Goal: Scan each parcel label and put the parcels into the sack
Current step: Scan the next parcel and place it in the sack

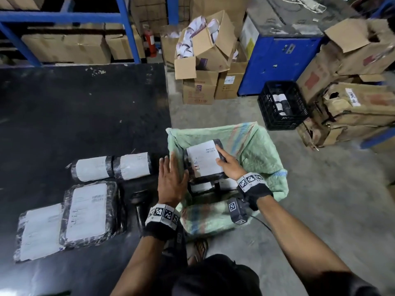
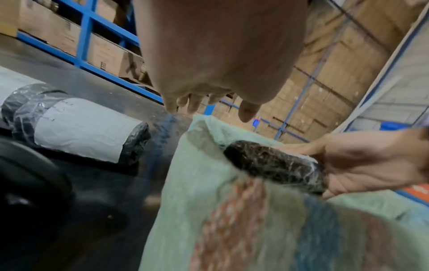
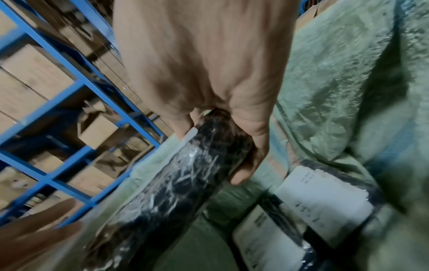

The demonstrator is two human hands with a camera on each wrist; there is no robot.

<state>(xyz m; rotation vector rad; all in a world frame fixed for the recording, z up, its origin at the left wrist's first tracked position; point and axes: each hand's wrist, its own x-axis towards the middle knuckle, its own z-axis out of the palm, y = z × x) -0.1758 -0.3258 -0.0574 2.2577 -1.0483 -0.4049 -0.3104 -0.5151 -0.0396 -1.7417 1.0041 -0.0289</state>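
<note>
Head view: right hand [image 1: 227,162] gripped a black-wrapped parcel [image 1: 203,160] over the green sack [image 1: 263,150], label up, likely for lowering inside. Left wrist view: left hand [image 2: 220,55] spread flat, holding nothing, beside the sack's rim. Right wrist view: two labelled parcels [image 3: 325,198] lay inside.

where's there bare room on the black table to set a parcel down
Bare: the far stretch of the black table, between the blue rack and the rolled parcels. Crowded: the near edge, with flat parcels overlapping, and the scanner beside the left hand.
</note>
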